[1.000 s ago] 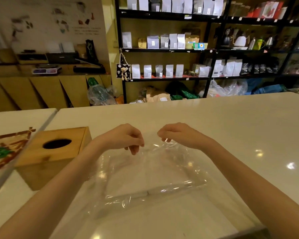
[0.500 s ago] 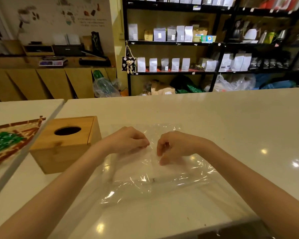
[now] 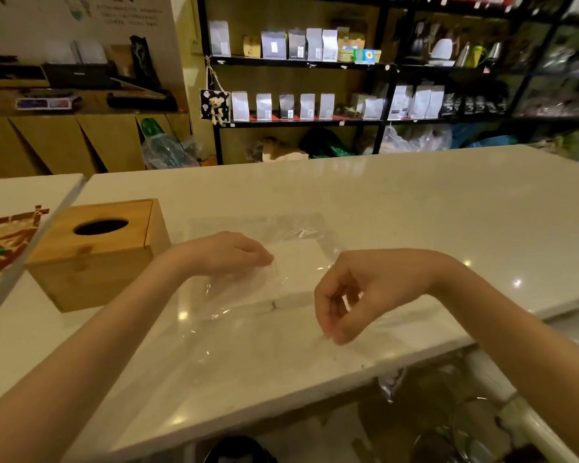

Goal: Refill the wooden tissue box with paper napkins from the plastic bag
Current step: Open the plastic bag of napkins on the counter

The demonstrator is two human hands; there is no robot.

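Observation:
The wooden tissue box (image 3: 94, 262) stands on the white counter (image 3: 415, 212) at the left, lid shut, its oval slot dark. To its right lies the clear plastic bag (image 3: 258, 225) with a white stack of paper napkins (image 3: 301, 272) inside. My left hand (image 3: 228, 253) rests on the stack's left side, fingers curled on the plastic film. My right hand (image 3: 358, 292) hovers by the stack's near right corner, thumb and fingers pinched on the bag's film, which stretches toward me.
A patterned red-and-green mat (image 3: 4, 242) lies on the neighbouring table at the left. The counter's near edge (image 3: 315, 389) runs diagonally below my arms, with metal ware under it at bottom right. Shelves of pouches (image 3: 301, 45) stand behind the counter.
My right hand has drawn back toward me and to the right with the bag's film pinched. The left hand stays on the stack. The napkins show more plainly.

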